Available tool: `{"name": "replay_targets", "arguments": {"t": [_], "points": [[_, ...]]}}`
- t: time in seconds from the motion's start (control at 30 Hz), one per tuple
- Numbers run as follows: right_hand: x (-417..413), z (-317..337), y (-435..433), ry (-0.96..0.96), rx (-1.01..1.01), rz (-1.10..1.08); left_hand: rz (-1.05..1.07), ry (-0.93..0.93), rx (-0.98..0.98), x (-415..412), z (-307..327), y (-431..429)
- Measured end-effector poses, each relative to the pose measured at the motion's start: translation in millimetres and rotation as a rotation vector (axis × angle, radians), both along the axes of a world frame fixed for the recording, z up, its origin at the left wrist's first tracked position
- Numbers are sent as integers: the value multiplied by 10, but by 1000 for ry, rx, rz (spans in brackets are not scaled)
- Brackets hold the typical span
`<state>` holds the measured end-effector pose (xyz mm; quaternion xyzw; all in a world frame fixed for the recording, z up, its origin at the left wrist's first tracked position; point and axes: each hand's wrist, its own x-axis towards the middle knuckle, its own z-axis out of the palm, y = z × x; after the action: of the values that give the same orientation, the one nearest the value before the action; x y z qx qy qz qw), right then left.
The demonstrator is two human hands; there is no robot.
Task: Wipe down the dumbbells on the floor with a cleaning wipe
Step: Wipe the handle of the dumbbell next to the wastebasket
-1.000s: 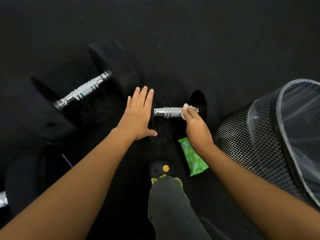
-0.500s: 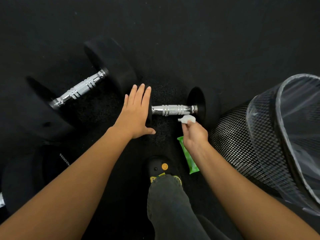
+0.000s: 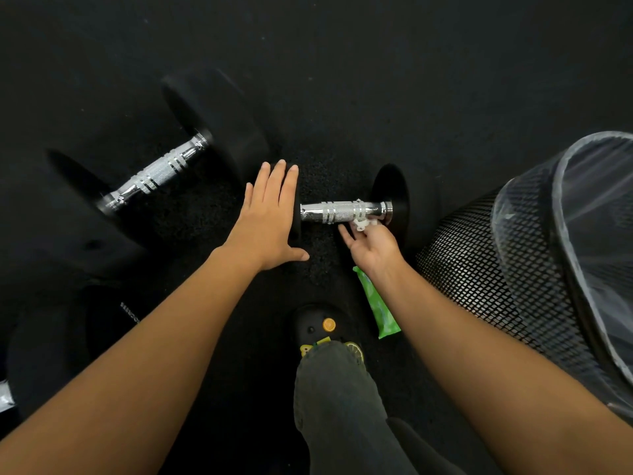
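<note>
A small black dumbbell with a chrome handle (image 3: 337,211) lies on the dark floor in the middle. My left hand (image 3: 265,221) rests flat, fingers straight, on its left weight head, hiding most of it. My right hand (image 3: 371,243) is turned palm up under the handle's right end and pinches a white cleaning wipe (image 3: 361,225) against the handle's underside. A larger black dumbbell (image 3: 161,173) with a chrome handle lies to the left, untouched.
A black mesh bin (image 3: 479,269) with a clear liner stands at the right, close to the small dumbbell. A green wipes pack (image 3: 380,310) lies under my right forearm. My knee and black shoe (image 3: 320,325) are below. Another dark dumbbell (image 3: 51,344) sits at lower left.
My right hand lifted the wipe off the top of the handle, drew back, then turned palm up and brought the wipe to the handle's underside. My left hand stayed on the weight head.
</note>
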<state>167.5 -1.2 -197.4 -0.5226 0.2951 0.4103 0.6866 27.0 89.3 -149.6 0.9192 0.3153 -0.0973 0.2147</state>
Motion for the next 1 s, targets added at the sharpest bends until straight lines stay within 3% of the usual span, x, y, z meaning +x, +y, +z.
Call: {"name": "replay_targets", "arguments": {"t": [0.17,0.47,0.6,0.87,1.0], "points": [[6,-41,-41,33,66,-55,-6,5,10,-4,-8,12],[-1,100,49,-29,-147,-197,-2,10,-5,2,9,7],[24,59,77,6,-86,-246,2,5,-11,2,12,4],[-87,0,60,43,-26,54,14,-12,-25,10,-1,-1],[-72,27,22,27,-30,43,12,-7,-17,8,-3,0]]}}
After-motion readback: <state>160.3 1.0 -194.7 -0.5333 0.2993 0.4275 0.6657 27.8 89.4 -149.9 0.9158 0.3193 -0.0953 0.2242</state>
